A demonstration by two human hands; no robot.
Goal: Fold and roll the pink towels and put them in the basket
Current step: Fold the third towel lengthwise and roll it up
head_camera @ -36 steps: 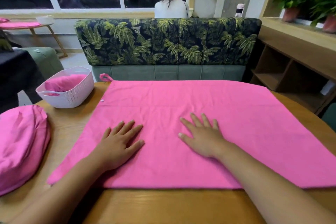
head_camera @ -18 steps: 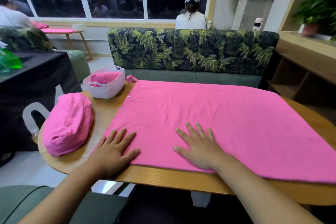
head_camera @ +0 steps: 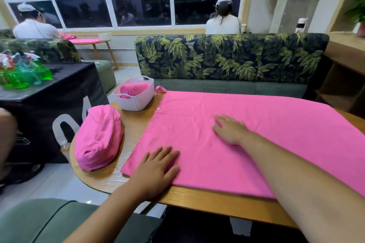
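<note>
A large pink towel (head_camera: 266,134) lies spread flat over the round wooden table (head_camera: 110,175). My left hand (head_camera: 156,169) rests flat on its near left corner, fingers straight. My right hand (head_camera: 229,128) presses flat on the towel's middle, fingers stretched out. A white perforated basket (head_camera: 136,100) stands at the table's far left and holds a rolled pink towel (head_camera: 132,89). A bundled heap of pink towels (head_camera: 98,136) sits on the table's left edge, left of the spread towel.
A leaf-print sofa back (head_camera: 231,57) runs behind the table. A black-draped table (head_camera: 49,92) with green bottles (head_camera: 25,75) stands at the left. Wooden shelves (head_camera: 343,85) are at the right. Two people (head_camera: 223,19) sit by the window. A green seat (head_camera: 39,221) is below.
The view has swung left and pulled back. My left hand slid toward the towel's near left corner; my right hand moved further onto the towel's middle.
</note>
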